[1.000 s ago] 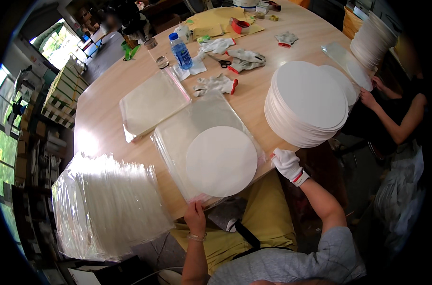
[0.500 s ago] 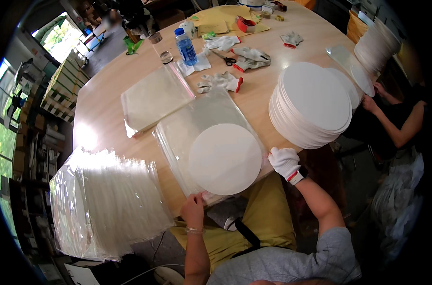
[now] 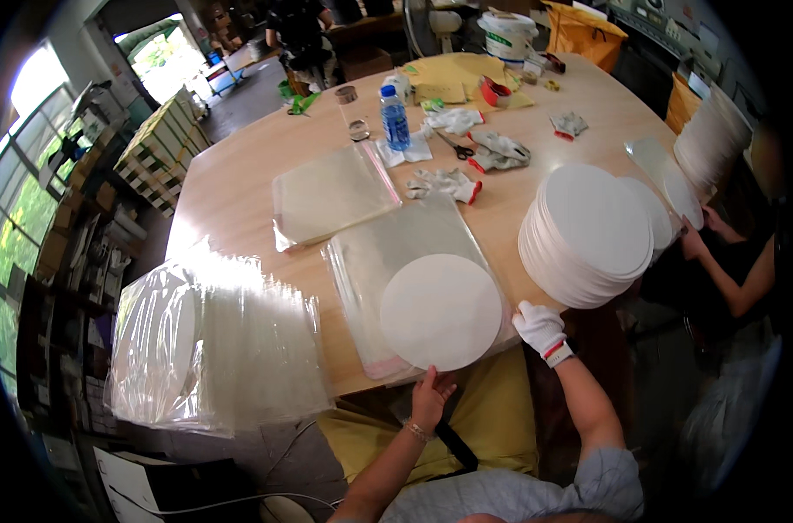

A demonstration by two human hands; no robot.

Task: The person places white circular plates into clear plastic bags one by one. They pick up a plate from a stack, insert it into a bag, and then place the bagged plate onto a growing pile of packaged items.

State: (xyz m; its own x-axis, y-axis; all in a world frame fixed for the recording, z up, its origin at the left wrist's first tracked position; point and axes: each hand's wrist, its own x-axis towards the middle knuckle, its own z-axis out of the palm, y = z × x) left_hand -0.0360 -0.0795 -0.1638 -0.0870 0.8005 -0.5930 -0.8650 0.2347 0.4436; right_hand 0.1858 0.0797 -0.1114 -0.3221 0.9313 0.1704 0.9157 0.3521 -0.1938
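A white round disc (image 3: 441, 312) lies on a stack of clear plastic bags (image 3: 366, 253) at the table's near edge. My bare left hand (image 3: 431, 401) is at the disc's near rim, fingertips touching it, fingers somewhat apart. In a white knit glove with a red cuff, my right hand (image 3: 540, 329) is closed at the right edge of the bags. It seems to pinch the bag's edge, though the fingertips are partly hidden. To its upper right stands a tall stack of white discs (image 3: 588, 231).
Filled clear bags (image 3: 222, 340) fan out at left, overhanging the table edge. Behind are another bag stack (image 3: 331, 196), a blue-capped bottle (image 3: 395, 120), scissors (image 3: 456, 146) and work gloves (image 3: 499, 150). At right, another person's hands (image 3: 700, 235) are near more discs.
My left hand has moved right from the bag's near left corner to the disc's near rim. My right hand stays at the bag's right edge. The whole view has shifted.
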